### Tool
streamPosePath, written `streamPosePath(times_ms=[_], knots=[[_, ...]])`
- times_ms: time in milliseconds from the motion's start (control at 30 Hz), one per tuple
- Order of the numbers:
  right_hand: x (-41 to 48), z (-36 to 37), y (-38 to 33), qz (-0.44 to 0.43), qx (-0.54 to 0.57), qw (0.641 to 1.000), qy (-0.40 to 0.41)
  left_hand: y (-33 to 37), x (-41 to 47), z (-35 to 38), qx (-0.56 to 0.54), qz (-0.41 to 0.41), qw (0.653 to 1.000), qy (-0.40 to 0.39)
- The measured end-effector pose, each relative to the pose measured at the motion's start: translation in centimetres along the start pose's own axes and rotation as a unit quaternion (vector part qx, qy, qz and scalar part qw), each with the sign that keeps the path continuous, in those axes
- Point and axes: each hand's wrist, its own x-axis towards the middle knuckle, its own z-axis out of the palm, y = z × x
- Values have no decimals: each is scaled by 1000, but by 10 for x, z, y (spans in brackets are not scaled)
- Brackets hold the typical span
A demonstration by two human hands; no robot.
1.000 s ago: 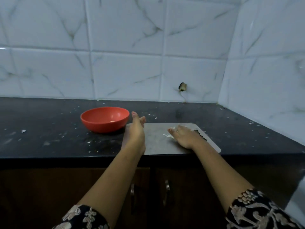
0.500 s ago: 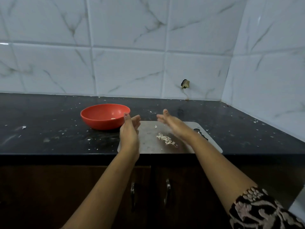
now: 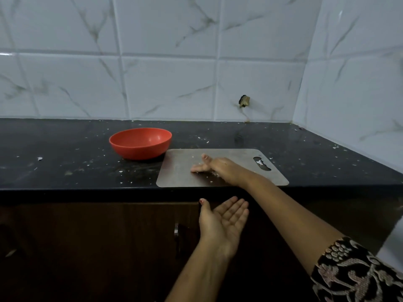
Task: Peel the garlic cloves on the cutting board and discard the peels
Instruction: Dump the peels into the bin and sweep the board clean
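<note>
A grey steel cutting board (image 3: 181,171) lies at the front edge of the black counter. My right hand (image 3: 220,168) rests edge-on upon the board with fingers straight, pointing left. A few pale garlic peel scraps (image 3: 214,175) show beside and under it. My left hand (image 3: 224,221) hangs below the counter edge, in front of the cabinet, palm up and cupped loosely, holding nothing. A red bowl (image 3: 140,143) stands just left of the board; I cannot see its contents. No whole garlic cloves are visible.
The black counter (image 3: 65,162) is strewn with white flecks. Tiled walls close it off behind and at the right. More scraps sit in the board's handle slot (image 3: 261,164). Dark cabinet doors with metal handles (image 3: 176,229) lie below.
My left hand dropped from beside the bowl to below the counter edge and turned palm up. My right hand came down onto the board over the peel pile. The view shifted.
</note>
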Motion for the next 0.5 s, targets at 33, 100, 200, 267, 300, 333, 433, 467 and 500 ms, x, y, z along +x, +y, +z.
streamPosePath(times_ms=[33,100,200,267,300,333,433,467,500], knots=[[-3,0,0,-5,16,1000,5,2,1,0,-3,-11,1000,-4],[-7,-1,1,-7,35,999,16,7,4,0,-3,-24,1000,-10],[-11,-1,-1,-10,51,999,13,15,7,-2,11,-40,999,-19],[-13,0,-2,-11,53,998,13,15,7,-2,22,-58,998,-28],[-14,1,-2,-13,53,998,14,15,8,-2,30,-69,997,-32],[-17,2,-4,-15,55,998,14,15,9,-3,35,-80,996,-36],[-21,0,-7,-11,70,997,21,19,13,-3,35,-107,992,-48],[-22,0,-8,-9,78,997,21,21,14,-2,32,-116,991,-56],[-23,-1,-8,-6,84,996,21,23,14,0,23,-124,990,-64]])
